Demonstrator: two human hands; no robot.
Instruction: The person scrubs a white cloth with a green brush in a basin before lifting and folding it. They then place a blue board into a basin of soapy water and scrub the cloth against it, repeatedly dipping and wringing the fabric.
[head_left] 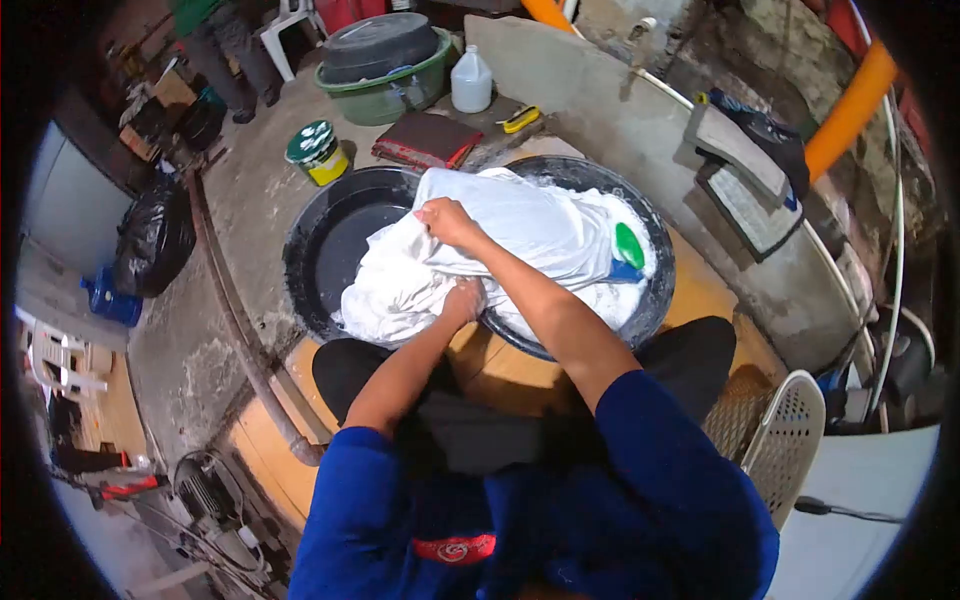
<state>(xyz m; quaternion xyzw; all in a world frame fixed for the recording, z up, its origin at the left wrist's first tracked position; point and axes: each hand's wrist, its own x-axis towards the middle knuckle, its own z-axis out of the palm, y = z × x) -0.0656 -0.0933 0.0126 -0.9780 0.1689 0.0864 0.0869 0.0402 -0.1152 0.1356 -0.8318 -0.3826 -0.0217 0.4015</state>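
A large wet white cloth (pixel 520 215) stretches across two black basins side by side, bunched over the left basin (pixel 300 262) and spread over the right basin (pixel 655 290). My right hand (pixel 450 222) is closed on a fold of the cloth near its upper middle. Lower down, by the near rims, my left hand (pixel 465 299) is closed on the bunched part, its fingers partly hidden. White suds lie around the cloth in the right basin. At that basin's right side rest a green oval object (pixel 629 245) and a blue piece (pixel 625 271).
Beyond the basins stand a green-and-yellow bucket (pixel 317 152), a dark red folded item (pixel 427 139), a yellow brush (pixel 521 120), a white jug (pixel 471 80) and a green tub (pixel 385 95). A low concrete wall (pixel 600 115) runs along the right. Another person (pixel 225 55) stands at back left.
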